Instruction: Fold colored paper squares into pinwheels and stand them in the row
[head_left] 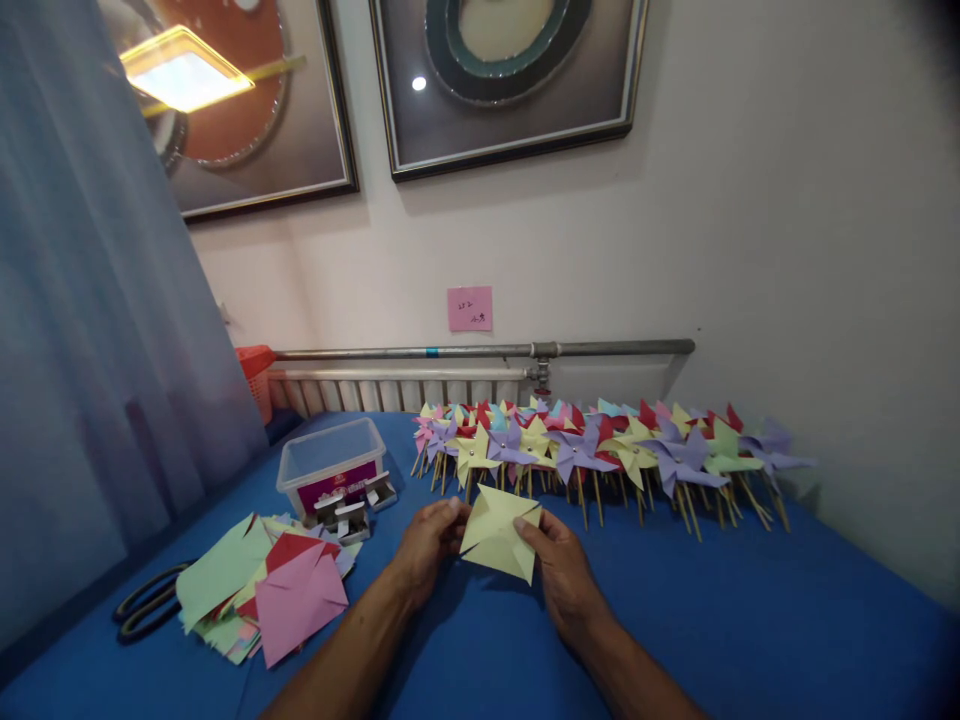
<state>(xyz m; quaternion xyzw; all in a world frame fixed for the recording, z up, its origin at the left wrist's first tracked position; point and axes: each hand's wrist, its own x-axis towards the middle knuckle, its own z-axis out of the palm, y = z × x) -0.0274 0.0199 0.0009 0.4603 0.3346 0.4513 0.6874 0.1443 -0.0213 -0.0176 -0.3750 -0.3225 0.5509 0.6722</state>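
A pale yellow paper square (499,535), slit inward from its corners, is held just above the blue table. My right hand (559,565) grips its right side, with the thumb on top and the fingers underneath. At its left edge my left hand (431,540) is closed, the fingers curled and touching the paper; the fingertips are partly hidden. Left of my left hand lies a pile of cut paper squares (300,600), pink, red and green. Beyond the paper stand many finished paper pinwheels (577,450) on wooden sticks.
Black-handled scissors (146,600) lie partly under the paper pile. A clear plastic tub (330,455) and small open boxes (352,522) stand behind it. A blue curtain (112,300) hangs at the left. Along the wall run a metal pipe (480,351) and a radiator (360,392).
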